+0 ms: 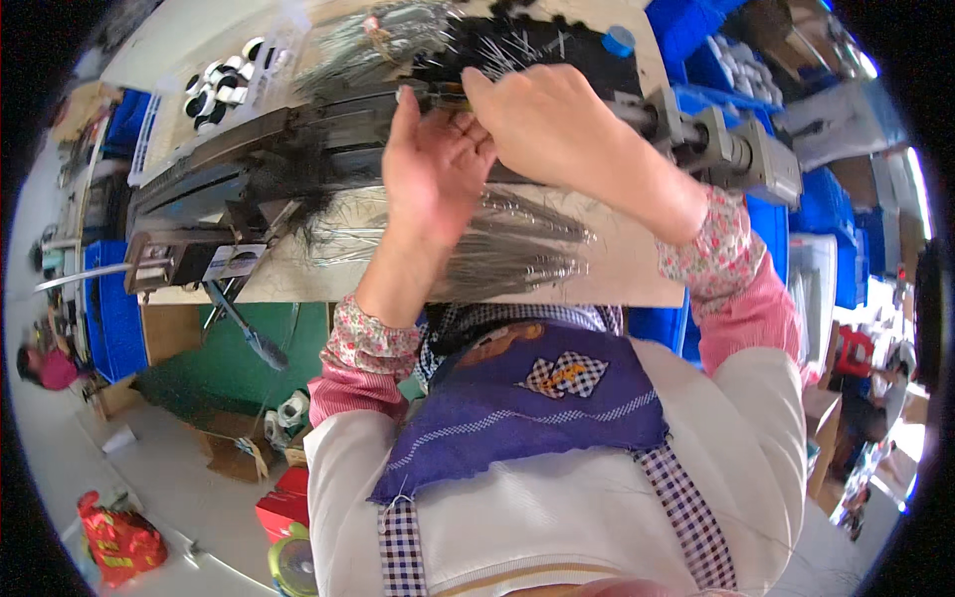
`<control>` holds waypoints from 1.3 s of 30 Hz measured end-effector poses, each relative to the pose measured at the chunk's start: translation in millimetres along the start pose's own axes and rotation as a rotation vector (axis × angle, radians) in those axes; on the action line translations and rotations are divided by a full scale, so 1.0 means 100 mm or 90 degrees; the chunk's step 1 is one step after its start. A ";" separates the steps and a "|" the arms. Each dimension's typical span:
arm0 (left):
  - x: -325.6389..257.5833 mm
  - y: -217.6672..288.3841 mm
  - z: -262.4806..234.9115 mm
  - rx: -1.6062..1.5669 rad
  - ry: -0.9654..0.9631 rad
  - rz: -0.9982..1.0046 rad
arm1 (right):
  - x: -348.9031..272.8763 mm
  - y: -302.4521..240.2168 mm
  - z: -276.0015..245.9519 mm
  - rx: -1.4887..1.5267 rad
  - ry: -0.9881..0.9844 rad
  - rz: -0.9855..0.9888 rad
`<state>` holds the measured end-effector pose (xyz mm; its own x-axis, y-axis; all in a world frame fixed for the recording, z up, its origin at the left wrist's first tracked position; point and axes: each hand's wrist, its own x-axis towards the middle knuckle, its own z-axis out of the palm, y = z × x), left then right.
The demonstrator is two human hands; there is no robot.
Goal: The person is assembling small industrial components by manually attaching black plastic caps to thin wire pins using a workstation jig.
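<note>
My left hand is raised, palm toward me, its fingers pinching a thin metal rod at the long dark machine on the workbench. My right hand comes over from the right, fingers curled down onto the same spot, touching the left hand's fingertips. Below both hands lies a fan of thin silvery wires on the bench top. Another heap of wires lies beyond the machine.
A grey metal block assembly sits at the machine's right end. Blue bins stand right, another blue bin left. Black-and-white spools lie far left. Cardboard boxes and a red bag rest on the floor.
</note>
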<state>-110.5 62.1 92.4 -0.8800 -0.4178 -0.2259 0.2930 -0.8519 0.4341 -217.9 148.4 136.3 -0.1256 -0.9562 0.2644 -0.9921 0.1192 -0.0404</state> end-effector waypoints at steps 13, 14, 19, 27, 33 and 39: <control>0.06 -0.71 -0.27 -0.022 0.039 0.007 | -1.88 0.12 0.87 0.233 -0.089 0.193; 0.03 -0.77 -0.27 0.027 0.094 -0.022 | -1.86 0.13 0.95 0.238 -0.098 0.187; -0.49 -0.49 -0.18 0.088 -0.138 -0.090 | -1.63 0.13 1.03 0.171 -0.016 0.262; -1.61 0.94 -1.68 1.785 0.805 0.601 | -1.67 0.16 0.49 0.488 -0.014 0.347; -2.45 1.72 -2.16 1.390 1.045 0.234 | -1.72 0.30 0.24 0.518 0.251 0.379; -1.86 0.96 -1.88 1.360 0.834 0.427 | -1.70 0.42 -0.01 0.713 0.445 0.395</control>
<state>151.5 -1.6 12.2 -0.1391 -0.8981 0.4173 -0.9221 0.2712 0.2762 -238.1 316.2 90.4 -0.8250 -0.4679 0.3170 -0.2947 -0.1224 -0.9477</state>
